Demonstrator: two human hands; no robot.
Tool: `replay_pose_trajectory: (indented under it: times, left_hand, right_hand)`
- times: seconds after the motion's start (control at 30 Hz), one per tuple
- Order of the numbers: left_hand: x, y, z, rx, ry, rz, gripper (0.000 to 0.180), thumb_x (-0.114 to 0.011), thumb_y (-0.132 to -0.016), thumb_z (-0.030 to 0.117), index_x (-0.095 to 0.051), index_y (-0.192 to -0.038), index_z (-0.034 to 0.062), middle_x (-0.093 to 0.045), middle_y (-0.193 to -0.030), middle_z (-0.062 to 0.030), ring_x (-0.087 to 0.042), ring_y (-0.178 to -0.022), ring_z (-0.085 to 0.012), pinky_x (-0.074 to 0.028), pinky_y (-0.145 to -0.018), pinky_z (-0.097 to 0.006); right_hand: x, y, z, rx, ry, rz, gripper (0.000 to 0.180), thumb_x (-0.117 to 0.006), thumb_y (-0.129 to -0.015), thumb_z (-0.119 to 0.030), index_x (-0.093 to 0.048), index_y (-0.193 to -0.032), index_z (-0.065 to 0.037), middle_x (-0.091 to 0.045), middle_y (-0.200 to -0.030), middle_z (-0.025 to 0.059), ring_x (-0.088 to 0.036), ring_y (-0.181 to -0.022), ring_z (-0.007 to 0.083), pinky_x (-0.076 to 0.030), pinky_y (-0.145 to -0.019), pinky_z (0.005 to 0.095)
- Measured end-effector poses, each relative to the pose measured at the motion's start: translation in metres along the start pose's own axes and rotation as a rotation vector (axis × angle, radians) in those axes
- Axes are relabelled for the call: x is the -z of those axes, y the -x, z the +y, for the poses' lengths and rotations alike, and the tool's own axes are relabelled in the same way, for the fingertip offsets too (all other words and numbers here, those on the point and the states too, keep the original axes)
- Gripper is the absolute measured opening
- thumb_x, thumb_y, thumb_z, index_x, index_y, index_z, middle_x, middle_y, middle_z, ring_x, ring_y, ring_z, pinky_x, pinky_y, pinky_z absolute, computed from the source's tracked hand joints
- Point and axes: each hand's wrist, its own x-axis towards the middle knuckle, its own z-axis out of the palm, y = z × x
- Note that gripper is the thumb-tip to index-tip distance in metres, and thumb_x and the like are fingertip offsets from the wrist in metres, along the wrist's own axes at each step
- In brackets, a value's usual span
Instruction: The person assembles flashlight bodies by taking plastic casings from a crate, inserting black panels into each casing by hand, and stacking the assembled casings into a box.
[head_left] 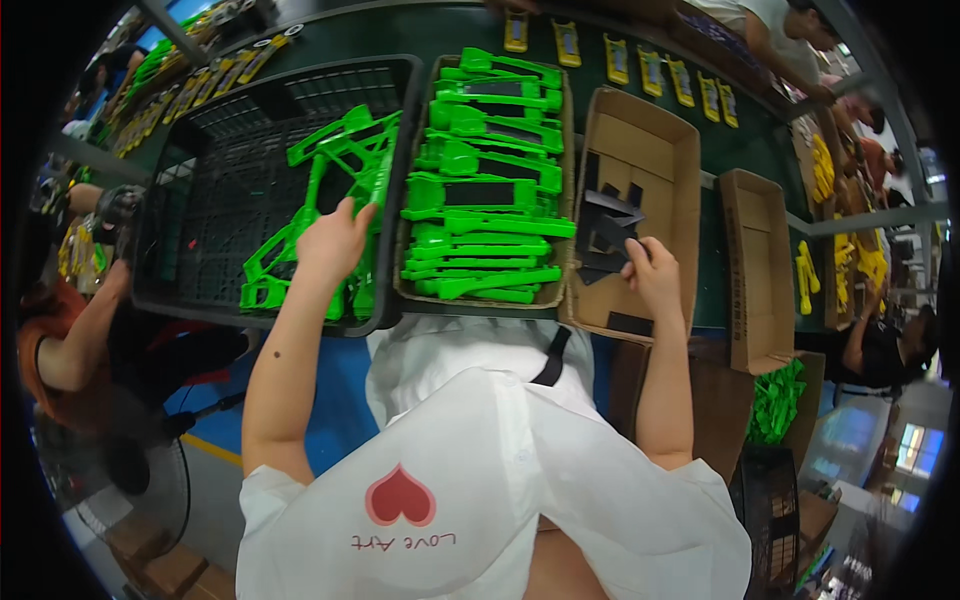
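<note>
Over the black plastic crate (pixel 400 150), my left hand (pixel 335 242) has its fingers closed on a bright green plastic frame (pixel 372 165). Other green frames (pixel 262 290) lie beside and beneath it in the crate's right part. My right hand (pixel 655 275) is above a shallow cardboard box (pixel 640 130), its fingertips pinching a flat black strip (pixel 612 238). Several more black strips (pixel 598 275) lie loose in that box. Between my hands stands a carton (pixel 568 120) packed with green plastic parts (pixel 490 195), some with black strips on them.
A narrow cardboard box (pixel 740 270) stands at the right of the green table (pixel 350 40). Yellow parts (pixel 617 60) lie in a row at the far side. A co-worker (pixel 70 330) is at the left, near a fan (pixel 130 470). Green pieces (pixel 778 400) fill a box below right.
</note>
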Motion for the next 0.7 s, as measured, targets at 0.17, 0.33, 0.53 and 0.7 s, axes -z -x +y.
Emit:
replay_pose_trajectory:
  times: [0.17, 0.33, 0.53, 0.7]
  left_hand:
    - [0.019, 0.001, -0.015, 0.023, -0.041, 0.109, 0.033, -0.044, -0.084, 0.038, -0.053, -0.092, 0.0073, -0.059, -0.077, -0.0204, -0.057, -0.075, -0.0384, -0.045, -0.063, -0.046]
    - [0.033, -0.001, -0.023, 0.025, 0.069, 0.007, 0.030, -0.048, -0.077, 0.027, -0.056, -0.097, 0.0057, -0.060, -0.080, -0.0203, -0.058, -0.077, -0.0352, -0.046, -0.067, -0.042]
    - [0.093, 0.023, -0.066, 0.034, 0.268, 0.027, 0.019, -0.048, -0.073, 0.005, -0.058, -0.085, -0.0051, -0.057, -0.063, -0.0113, -0.058, -0.052, -0.0164, -0.045, -0.046, -0.028]
    - [0.086, 0.056, -0.075, 0.014, 0.851, 0.446, 0.018, -0.053, -0.083, 0.009, -0.057, -0.099, 0.0012, -0.058, -0.082, -0.0013, -0.052, -0.071, -0.0057, -0.042, -0.061, -0.018]
  right_hand:
    - [-0.001, 0.019, -0.034, 0.030, -0.282, -0.185, 0.018, -0.045, -0.089, -0.022, -0.047, -0.082, -0.006, -0.048, -0.052, -0.0005, -0.039, -0.040, 0.0038, -0.029, -0.037, 0.0165]
    - [0.004, 0.034, -0.051, 0.043, -0.372, -0.247, 0.016, -0.052, -0.086, -0.018, -0.046, -0.080, -0.004, -0.053, -0.056, 0.0013, -0.044, -0.042, 0.0031, -0.032, -0.038, 0.0150]
    - [0.009, 0.035, -0.050, 0.081, -0.332, -0.256, 0.017, -0.058, -0.081, -0.015, -0.053, -0.071, -0.002, -0.060, -0.062, 0.0052, -0.050, -0.047, 0.0048, -0.035, -0.042, 0.0154]
    - [0.000, 0.037, -0.057, -0.030, -0.501, -0.387, 0.015, -0.056, -0.083, -0.015, -0.058, -0.082, 0.000, -0.060, -0.064, 0.0045, -0.051, -0.047, 0.0041, -0.039, -0.041, 0.0158]
